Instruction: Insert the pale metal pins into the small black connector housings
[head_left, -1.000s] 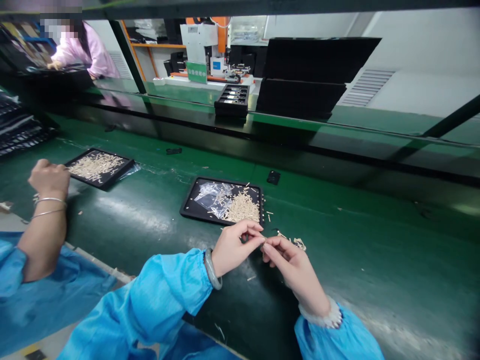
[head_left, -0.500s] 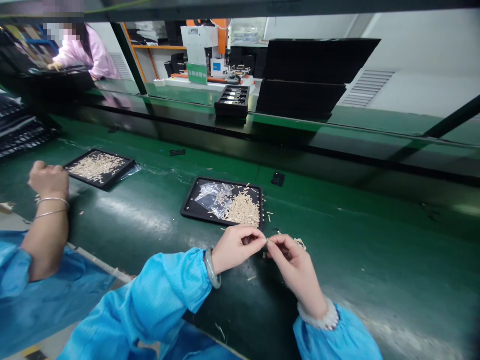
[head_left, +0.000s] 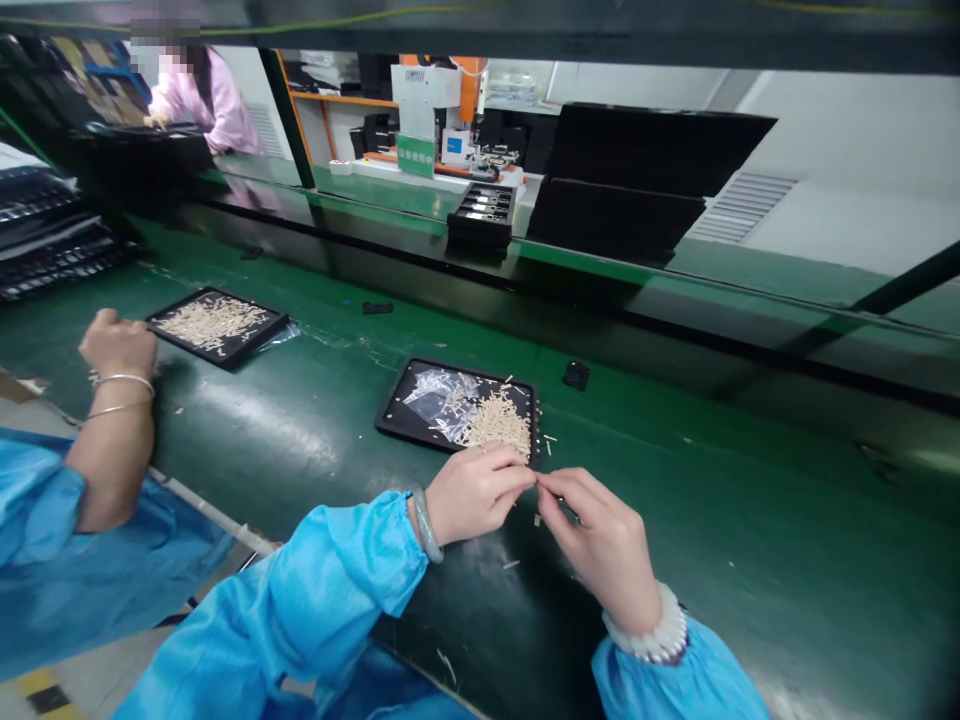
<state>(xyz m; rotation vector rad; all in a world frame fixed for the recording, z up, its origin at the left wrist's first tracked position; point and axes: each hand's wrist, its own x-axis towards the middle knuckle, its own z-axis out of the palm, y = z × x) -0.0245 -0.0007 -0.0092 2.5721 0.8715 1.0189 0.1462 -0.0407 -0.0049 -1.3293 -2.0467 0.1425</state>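
Note:
My left hand point(head_left: 480, 492) is closed in a pinch just in front of a black tray point(head_left: 397, 425). Its fingertips meet those of my right hand point(head_left: 600, 535), which is pinched too. Whatever sits between the fingertips is too small to make out. Inside the tray lie a heap of small beige strips point(head_left: 498, 422) and a clear plastic bag point(head_left: 439, 395). A few loose strips point(head_left: 550, 443) are scattered on the green table beside the tray's right edge, and a pale bit point(head_left: 511, 564) lies below my hands.
A co-worker's hand point(head_left: 118, 345) is at the left, near a second black tray point(head_left: 231, 360) of beige strips. Small black parts point(head_left: 577, 375) lie toward the back of the table. A raised shelf holds a black box point(head_left: 480, 232) and black panels point(head_left: 645, 150).
The view has shifted, so the trays and shelf appear slightly farther right. My hands stay together at the fingertips, and the pale piece seen beside my right hand earlier is no longer visible.

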